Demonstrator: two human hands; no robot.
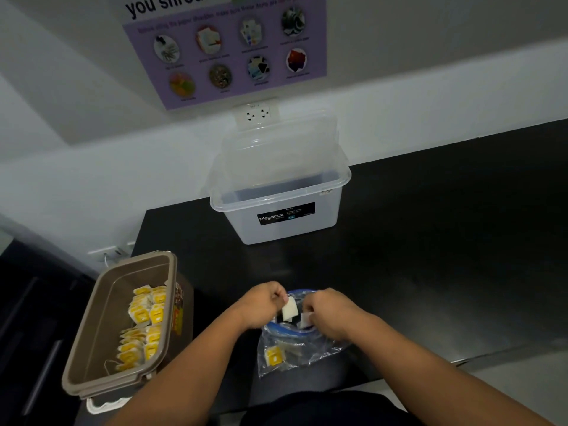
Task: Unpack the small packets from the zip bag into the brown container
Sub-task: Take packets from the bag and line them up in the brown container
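Now, left hand (264,305): fingers curled, pinching a white packet (289,312) over the bag (307,355) mouth.
Right hand (325,312): pinching a second packet (305,320).
Container (95,321): left of the bag, partly filled.
Risk: strings may tangle, and a packet could drop onto the counter (399,272) on the way across.

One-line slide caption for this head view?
Left hand and right hand each pinch a white packet above the zip bag; yellow packets lie in the brown container.

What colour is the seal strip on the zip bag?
Blue: the seal strip rims the clear zip bag, clearest in the head view.
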